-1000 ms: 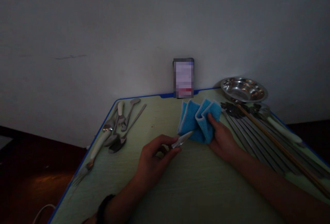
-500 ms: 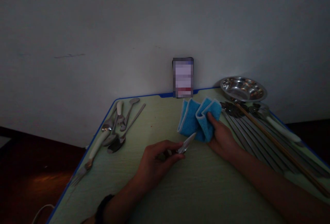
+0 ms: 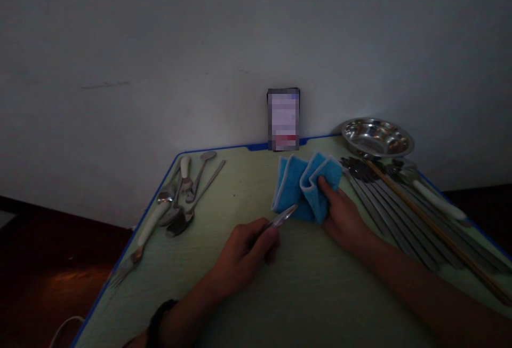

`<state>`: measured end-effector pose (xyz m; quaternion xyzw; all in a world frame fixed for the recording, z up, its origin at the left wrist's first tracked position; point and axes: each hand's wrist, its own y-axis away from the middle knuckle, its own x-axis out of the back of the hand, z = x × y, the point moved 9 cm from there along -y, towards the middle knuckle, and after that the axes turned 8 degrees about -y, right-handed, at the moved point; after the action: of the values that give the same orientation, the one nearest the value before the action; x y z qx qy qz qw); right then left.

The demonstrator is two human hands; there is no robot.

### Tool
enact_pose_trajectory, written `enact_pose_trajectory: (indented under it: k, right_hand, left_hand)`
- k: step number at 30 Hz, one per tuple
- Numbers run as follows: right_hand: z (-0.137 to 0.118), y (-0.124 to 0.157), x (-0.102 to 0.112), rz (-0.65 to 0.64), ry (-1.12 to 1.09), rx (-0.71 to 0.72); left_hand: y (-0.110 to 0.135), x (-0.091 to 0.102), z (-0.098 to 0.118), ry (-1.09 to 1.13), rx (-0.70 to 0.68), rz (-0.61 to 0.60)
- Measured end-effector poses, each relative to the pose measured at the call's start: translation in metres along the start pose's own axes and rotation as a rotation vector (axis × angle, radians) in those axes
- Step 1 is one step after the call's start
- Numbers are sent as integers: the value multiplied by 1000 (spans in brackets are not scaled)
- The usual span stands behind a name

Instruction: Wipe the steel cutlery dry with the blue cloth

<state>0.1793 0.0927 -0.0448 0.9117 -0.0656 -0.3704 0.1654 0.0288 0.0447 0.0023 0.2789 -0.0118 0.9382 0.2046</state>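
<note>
My left hand [image 3: 248, 249] is closed around a shiny metal spoon [image 3: 285, 215], seen nearly edge-on, with its bowl end pointing up and right and most of its handle hidden in the palm. In my right hand [image 3: 342, 212] is a folded blue cloth [image 3: 294, 182] with pale edging, the thumb pressed on its front. The spoon's tip overlaps the cloth's lower edge in view; whether they touch I cannot tell.
Loose spoons and forks [image 3: 180, 222] lie along the table's left side. Several long metal utensils [image 3: 384, 193] and wooden chopsticks [image 3: 432, 225] lie at the right, before a steel bowl [image 3: 376, 137]. A phone [image 3: 284, 118] leans on the wall behind the table [image 3: 240, 177].
My left hand has shifted its grip: the fingers now wrap round the spoon's handle instead of pinching near its bowl. The cloth has moved slightly left.
</note>
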Motion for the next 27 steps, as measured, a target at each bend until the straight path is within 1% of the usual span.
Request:
enact_pose_trajectory:
  k: [4, 8, 11, 14, 18, 21, 23, 27]
  right_hand:
    - [0, 0, -1, 11, 9, -19]
    - [1, 1, -1, 7, 31, -30]
    - [3, 0, 0, -18, 37, -42]
    - [3, -1, 1, -14, 10, -48]
    - [3, -2, -1, -5, -19, -53]
    - [3, -1, -2, -10, 12, -60]
    - [5, -1, -3, -43, 72, -58]
    - [1, 0, -6, -165, 280, 32]
  left_hand:
    - [0, 0, -2, -39, 39, 6]
    - [0, -3, 0, -98, 16, -11]
    - [0, -4, -1, -105, 10, -22]
    - [0, -4, -1, -111, 0, -33]
    - [1, -9, 1, -125, -37, -100]
    - [2, -14, 4, -132, -67, -160]
    - [2, -12, 3, -120, -59, -136]
    - [-1, -2, -2, -109, 22, 0]
